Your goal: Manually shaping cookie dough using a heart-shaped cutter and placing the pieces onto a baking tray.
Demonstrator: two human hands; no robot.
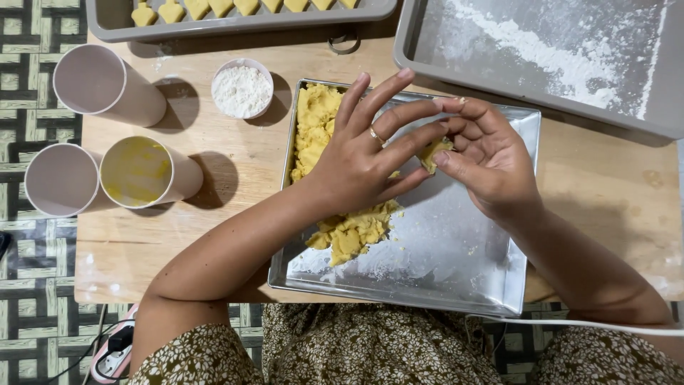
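A small lump of yellow dough (433, 151) is pinched between my two hands over a shiny metal pan (456, 278). My left hand (363, 153), with a ring on one finger, spreads its fingers across the lump from the left. Cupped under the lump from the right is my right hand (491, 160). More yellow dough (317, 121) lies heaped along the pan's left side, down to a clump (350, 237) near its front.
A small bowl of white flour (242, 89) and three pale tall cups (135, 173) stand on the wooden board at left. A grey tray of shaped dough pieces (214, 8) sits at the back. A floured grey tray (556, 50) fills the back right.
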